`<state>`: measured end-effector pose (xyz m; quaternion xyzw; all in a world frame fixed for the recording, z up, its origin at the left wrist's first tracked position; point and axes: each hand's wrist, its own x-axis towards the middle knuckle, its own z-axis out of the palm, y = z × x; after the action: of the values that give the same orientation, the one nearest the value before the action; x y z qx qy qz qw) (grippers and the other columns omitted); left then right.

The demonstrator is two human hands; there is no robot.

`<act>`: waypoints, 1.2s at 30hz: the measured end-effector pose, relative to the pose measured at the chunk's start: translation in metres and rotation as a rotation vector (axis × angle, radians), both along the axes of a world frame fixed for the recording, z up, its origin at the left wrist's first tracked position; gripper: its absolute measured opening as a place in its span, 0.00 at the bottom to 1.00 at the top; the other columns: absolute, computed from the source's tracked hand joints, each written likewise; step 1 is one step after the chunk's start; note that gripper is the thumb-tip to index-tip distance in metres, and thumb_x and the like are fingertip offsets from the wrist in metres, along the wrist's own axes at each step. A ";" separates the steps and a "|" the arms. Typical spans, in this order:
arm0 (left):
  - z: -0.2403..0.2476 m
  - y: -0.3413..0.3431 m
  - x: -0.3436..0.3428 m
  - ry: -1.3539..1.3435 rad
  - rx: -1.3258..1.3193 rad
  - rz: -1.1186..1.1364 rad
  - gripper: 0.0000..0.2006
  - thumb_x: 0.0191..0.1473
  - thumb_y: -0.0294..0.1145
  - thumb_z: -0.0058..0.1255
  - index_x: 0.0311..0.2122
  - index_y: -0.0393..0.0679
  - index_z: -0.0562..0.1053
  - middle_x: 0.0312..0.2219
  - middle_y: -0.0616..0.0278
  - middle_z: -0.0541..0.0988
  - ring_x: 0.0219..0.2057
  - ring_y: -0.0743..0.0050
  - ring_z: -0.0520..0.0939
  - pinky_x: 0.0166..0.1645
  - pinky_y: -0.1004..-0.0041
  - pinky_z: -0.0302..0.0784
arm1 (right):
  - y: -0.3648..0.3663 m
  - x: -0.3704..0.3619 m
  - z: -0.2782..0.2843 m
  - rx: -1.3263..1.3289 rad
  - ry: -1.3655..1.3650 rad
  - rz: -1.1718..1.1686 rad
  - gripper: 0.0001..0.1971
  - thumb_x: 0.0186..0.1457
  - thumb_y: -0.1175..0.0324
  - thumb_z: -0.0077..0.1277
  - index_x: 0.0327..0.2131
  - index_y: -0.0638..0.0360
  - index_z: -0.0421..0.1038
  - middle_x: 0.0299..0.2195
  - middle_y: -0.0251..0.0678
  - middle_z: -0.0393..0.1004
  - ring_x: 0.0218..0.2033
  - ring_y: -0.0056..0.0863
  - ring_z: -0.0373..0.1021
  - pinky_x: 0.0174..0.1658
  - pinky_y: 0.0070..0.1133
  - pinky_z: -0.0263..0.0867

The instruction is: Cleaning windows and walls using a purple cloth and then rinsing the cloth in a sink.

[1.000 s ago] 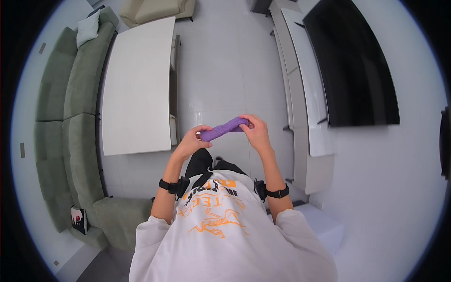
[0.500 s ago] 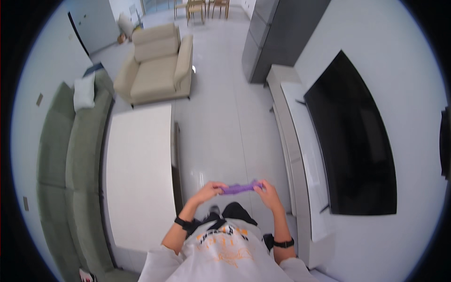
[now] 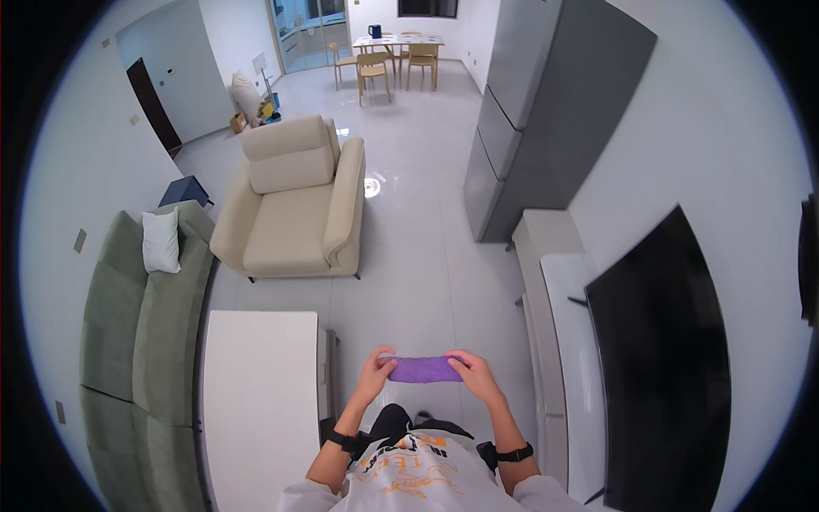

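Note:
A purple cloth, folded into a flat band, is stretched between my two hands in front of my body. My left hand grips its left end, thumb on the near face, with one or more fingers raised above the edge. At the other end, my right hand pinches the cloth between thumb and fingers. Both forearms wear a black strap with a small dark piece. The cloth hangs above the pale floor, touching nothing but my hands.
To my left stand a white coffee table and a green sofa with a white pillow. A beige armchair is ahead. A TV stand with a black television runs along the right, beyond it a grey refrigerator.
The cloth has gone from a narrow, bunched strip to a wider, flatter band. The view has tilted up, showing more of the far room. Both hands keep hold.

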<state>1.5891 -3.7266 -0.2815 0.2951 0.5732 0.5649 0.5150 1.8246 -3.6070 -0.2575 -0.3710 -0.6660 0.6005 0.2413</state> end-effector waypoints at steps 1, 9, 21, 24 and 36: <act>-0.003 0.018 -0.013 0.022 -0.004 0.072 0.06 0.56 0.24 0.48 0.39 0.42 0.72 0.24 0.69 0.74 0.29 0.82 0.74 0.36 0.79 0.69 | 0.027 -0.018 0.001 -0.083 -0.020 0.076 0.17 0.55 0.73 0.53 0.49 0.60 0.68 0.33 0.31 0.75 0.33 0.15 0.68 0.36 0.16 0.65; -0.025 0.195 -0.130 0.335 -0.094 -0.030 0.09 0.52 0.28 0.52 0.38 0.39 0.79 0.30 0.62 0.81 0.31 0.76 0.78 0.37 0.76 0.72 | 0.202 -0.124 -0.007 0.017 -0.123 0.278 0.22 0.43 0.75 0.62 0.46 0.61 0.72 0.41 0.35 0.74 0.39 0.22 0.71 0.44 0.21 0.69; 0.002 0.534 -0.210 0.526 0.049 -0.628 0.17 0.43 0.30 0.60 0.40 0.35 0.76 0.33 0.56 0.80 0.33 0.71 0.79 0.42 0.73 0.74 | 0.490 -0.180 0.001 0.573 -0.409 -0.093 0.16 0.43 0.64 0.62 0.37 0.60 0.75 0.42 0.41 0.70 0.43 0.37 0.68 0.45 0.28 0.65; -0.022 0.606 -0.238 0.373 -0.103 -0.484 0.14 0.45 0.30 0.59 0.38 0.35 0.76 0.31 0.58 0.80 0.33 0.72 0.78 0.41 0.73 0.73 | 0.564 -0.203 -0.010 0.452 -0.236 -0.095 0.14 0.45 0.65 0.61 0.35 0.62 0.75 0.37 0.40 0.73 0.37 0.33 0.70 0.41 0.26 0.66; 0.021 0.824 -0.351 -0.021 -0.132 0.130 0.12 0.55 0.32 0.54 0.43 0.44 0.70 0.24 0.69 0.75 0.24 0.86 0.69 0.28 0.80 0.64 | 0.859 -0.371 0.013 -0.189 0.085 0.076 0.20 0.52 0.70 0.58 0.48 0.59 0.67 0.31 0.32 0.73 0.31 0.17 0.69 0.31 0.15 0.65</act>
<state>1.2382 -2.9030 -0.2604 0.2168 0.6216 0.5614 0.5015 1.4535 -2.7480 -0.2444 -0.3408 -0.6093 0.6844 0.2103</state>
